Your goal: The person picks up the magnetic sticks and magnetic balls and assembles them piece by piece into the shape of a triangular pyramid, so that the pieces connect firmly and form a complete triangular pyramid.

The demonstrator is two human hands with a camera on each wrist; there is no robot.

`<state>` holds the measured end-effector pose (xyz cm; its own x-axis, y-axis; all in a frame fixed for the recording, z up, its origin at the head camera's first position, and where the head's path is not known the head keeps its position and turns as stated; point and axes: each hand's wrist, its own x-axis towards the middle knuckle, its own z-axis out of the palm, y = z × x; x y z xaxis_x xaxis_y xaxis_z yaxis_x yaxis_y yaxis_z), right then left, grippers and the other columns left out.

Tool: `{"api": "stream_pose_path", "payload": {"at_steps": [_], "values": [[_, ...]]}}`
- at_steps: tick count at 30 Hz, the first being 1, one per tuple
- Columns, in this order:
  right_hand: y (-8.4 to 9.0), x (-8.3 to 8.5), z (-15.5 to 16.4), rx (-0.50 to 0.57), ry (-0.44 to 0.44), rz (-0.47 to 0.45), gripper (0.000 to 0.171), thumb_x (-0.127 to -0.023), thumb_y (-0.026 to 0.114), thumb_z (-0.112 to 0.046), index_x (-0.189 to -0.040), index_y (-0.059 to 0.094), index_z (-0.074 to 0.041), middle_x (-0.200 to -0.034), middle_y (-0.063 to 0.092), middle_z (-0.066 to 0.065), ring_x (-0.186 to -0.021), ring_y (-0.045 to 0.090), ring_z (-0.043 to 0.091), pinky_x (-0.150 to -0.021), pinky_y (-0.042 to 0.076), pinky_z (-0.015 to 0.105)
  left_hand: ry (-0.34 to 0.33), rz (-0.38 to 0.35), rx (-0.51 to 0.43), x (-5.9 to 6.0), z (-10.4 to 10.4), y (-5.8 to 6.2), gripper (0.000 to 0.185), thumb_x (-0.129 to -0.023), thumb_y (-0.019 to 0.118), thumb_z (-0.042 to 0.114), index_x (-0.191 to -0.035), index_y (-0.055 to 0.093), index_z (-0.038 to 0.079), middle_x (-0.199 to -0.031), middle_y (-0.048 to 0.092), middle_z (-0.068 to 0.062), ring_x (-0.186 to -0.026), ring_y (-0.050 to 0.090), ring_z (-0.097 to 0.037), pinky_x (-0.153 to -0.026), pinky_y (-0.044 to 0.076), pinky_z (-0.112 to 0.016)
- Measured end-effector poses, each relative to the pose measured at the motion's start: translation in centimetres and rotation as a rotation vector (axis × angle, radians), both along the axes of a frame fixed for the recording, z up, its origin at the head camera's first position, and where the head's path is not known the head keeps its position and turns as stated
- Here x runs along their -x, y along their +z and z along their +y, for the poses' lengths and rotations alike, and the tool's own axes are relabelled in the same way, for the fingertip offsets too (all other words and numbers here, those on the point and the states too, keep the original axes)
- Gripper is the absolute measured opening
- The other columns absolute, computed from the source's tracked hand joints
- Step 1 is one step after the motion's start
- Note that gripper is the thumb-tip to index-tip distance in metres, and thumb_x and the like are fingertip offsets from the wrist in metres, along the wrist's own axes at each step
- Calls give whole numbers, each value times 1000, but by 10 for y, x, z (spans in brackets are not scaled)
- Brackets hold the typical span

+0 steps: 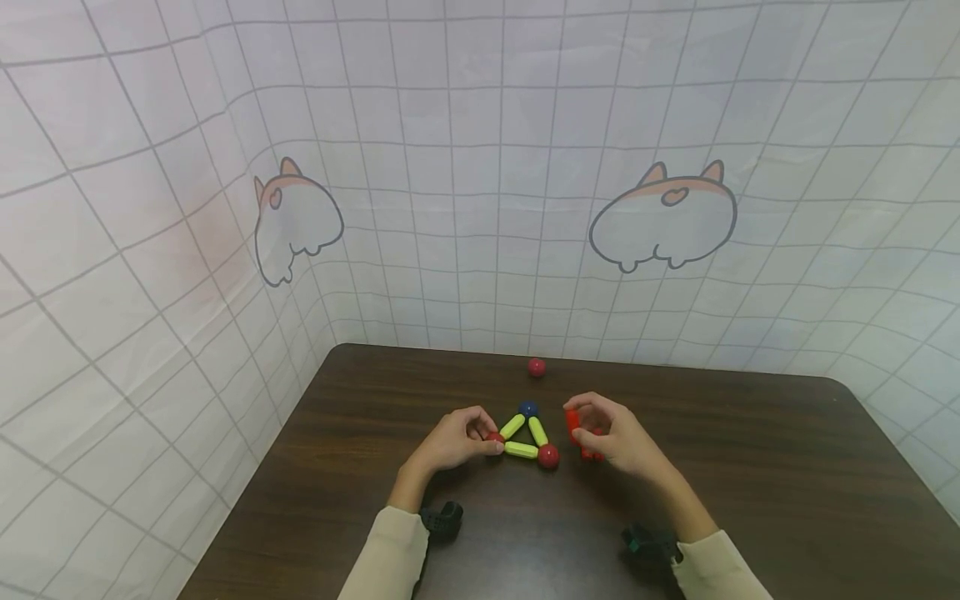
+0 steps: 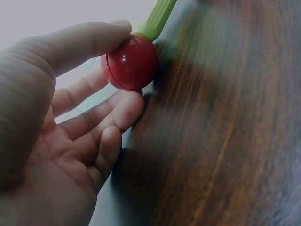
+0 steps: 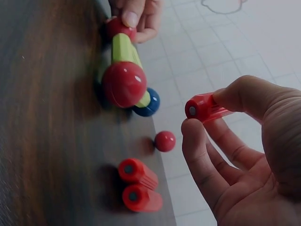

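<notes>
L hand pinches red ball; R hand pinches red rod.

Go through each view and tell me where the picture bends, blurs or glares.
Head view: wide-angle lens bows the grid backdrop and table edges; focus is even. Left wrist view: dim; the left hand is close and soft, the wood grain smears, and a small highlight sits on the red ball. Right wrist view: the red stick in the right hand is sharp; the table's near side blurs.
</notes>
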<state>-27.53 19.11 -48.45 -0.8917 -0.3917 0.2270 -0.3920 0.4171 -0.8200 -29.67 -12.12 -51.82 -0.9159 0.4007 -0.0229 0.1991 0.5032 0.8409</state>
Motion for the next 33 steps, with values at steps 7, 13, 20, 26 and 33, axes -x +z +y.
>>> {"api": "stream_pose_path", "payload": {"at_steps": [7, 13, 20, 26, 33], "values": [[-4, -3, -11, 15, 18, -58, 34, -93, 69, -2, -125, 61, -8, -106, 66, 16, -80, 64, 19, -59, 56, 30, 0, -4, -3, 0, 0, 1, 26, -86, 84, 30, -101, 68, 15, -90, 64, -1, -74, 56, -15, -64, 45, -29], [-8, -5, -19, 10, 18, -38, 33, -92, 74, -6, -121, 61, -10, -108, 69, 15, -88, 64, 22, -67, 55, 28, -3, -2, -8, 0, 0, 1, 26, -86, 84, 30, -101, 68, 15, -90, 64, -1, -73, 56, -15, -63, 45, -29], [-13, -6, -27, -19, -8, -4, 33, -90, 76, -6, -117, 60, -16, -107, 71, 8, -92, 64, 19, -78, 52, 30, -4, 6, -14, 0, 0, 0, 26, -86, 84, 30, -101, 69, 15, -89, 64, -1, -73, 56, -15, -63, 46, -29], [-15, -7, -31, -34, -31, 3, 33, -89, 76, -5, -116, 60, -15, -107, 70, 4, -93, 64, 16, -76, 51, 31, -4, 9, -17, 0, 0, -2, 26, -86, 84, 30, -101, 69, 14, -90, 64, -1, -74, 57, -15, -64, 46, -29], [-15, -7, -32, -37, -30, -7, 31, -90, 76, -4, -116, 61, -11, -100, 67, 1, -88, 62, 17, -73, 50, 31, -3, 8, -19, 0, 0, -2, 26, -86, 84, 29, -101, 69, 15, -90, 64, -1, -75, 57, -16, -65, 47, -30]]}}
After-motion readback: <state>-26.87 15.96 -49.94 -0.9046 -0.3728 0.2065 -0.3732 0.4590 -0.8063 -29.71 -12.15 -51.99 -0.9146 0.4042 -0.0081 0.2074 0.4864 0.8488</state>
